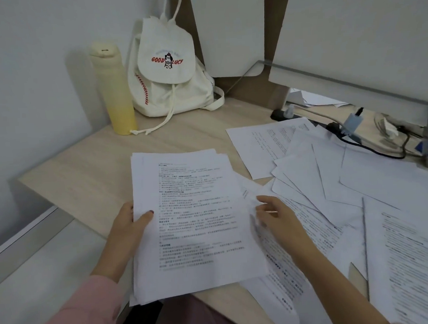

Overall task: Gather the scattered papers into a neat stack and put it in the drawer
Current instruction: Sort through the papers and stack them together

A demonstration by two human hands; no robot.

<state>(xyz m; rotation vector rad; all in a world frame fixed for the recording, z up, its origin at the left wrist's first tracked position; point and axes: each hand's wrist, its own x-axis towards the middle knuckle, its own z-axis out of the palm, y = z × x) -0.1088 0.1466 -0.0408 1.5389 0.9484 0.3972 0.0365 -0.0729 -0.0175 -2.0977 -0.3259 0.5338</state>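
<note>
My left hand [131,225] grips the left edge of a loose stack of printed papers [194,220], thumb on top, holding it over the desk's front edge. My right hand [274,215] lies at the stack's right edge, with its fingers pinching a white sheet there. Several more white sheets [334,179] lie scattered and overlapping across the right half of the wooden desk [88,179], some printed side up, some blank. No drawer is in view.
A yellow bottle [114,90] and a white drawstring backpack [169,69] stand at the back left corner. A white monitor [350,33] hangs over the back right, with black cables [372,147] and small gadgets beneath it. A wall runs along the left.
</note>
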